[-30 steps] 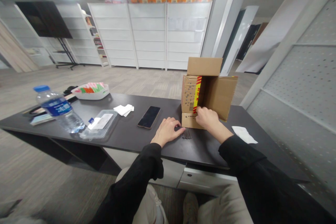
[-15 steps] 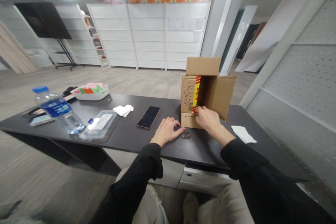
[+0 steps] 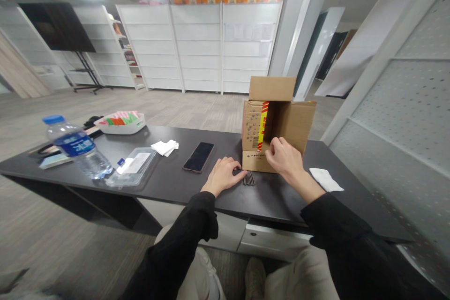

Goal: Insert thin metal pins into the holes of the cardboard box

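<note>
A cardboard box (image 3: 252, 124) stands on the dark desk with its open side toward me. Its left flap carries scattered round dots, and a row of dark dots runs along the lower flap (image 3: 258, 161). My right hand (image 3: 284, 157) is in front of the opening, fingers curled and pinched; whatever they may hold is hidden. Resting on the desk at the box's lower left corner is my left hand (image 3: 221, 174), fingers bent but apart, thumb beside several thin metal pins (image 3: 249, 178), nails or screws, lying side by side.
Left of my hands lie a phone (image 3: 198, 157), folded tissues (image 3: 165, 148), a clear plastic case (image 3: 135, 168) and a water bottle (image 3: 79, 146). A white tray (image 3: 121, 129) of colourful packets sits farther back. Another tissue (image 3: 326, 179) is at the right, near a perforated panel (image 3: 404, 103).
My right hand has lifted off the lower flap and shifted slightly right, uncovering more of the row of dots. The left hand has stayed put.
</note>
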Demonstrator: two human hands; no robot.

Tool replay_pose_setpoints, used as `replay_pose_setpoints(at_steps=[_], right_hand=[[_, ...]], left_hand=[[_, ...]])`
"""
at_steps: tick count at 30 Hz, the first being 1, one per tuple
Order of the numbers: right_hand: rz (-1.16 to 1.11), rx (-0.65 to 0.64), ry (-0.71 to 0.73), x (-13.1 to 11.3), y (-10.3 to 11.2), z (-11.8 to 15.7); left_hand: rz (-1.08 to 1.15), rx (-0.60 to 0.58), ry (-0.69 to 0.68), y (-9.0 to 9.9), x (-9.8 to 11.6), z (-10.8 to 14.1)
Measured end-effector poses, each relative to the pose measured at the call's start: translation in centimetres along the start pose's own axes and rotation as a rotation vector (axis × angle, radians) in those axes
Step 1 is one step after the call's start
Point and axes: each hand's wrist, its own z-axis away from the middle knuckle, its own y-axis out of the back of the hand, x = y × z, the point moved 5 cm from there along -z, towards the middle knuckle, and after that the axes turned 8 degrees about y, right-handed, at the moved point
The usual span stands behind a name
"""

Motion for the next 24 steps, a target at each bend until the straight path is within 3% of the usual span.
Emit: replay_pose_setpoints(at_steps=[4, 11, 17, 24], right_hand=[[-0.157, 0.085, 0.022, -0.3, -0.1, 2.0], [-0.46, 0.133, -0.017, -1.5, -3.0, 6.4], [-0.473, 0.129, 0.001, -2.5, -4.8, 7.8], [-0.45, 0.12, 0.095, -2.9, -5.2, 7.8]], left_hand=[[-0.006, 0.0, -0.011, 0.0, 0.1, -0.1], [-0.007, 0.002, -0.004, -0.1, 0.1, 0.0], [-0.01, 0.016, -0.018, -0.2, 0.0, 0.0], [-0.006, 0.029, -0.013, -0.1, 0.0, 0.1]])
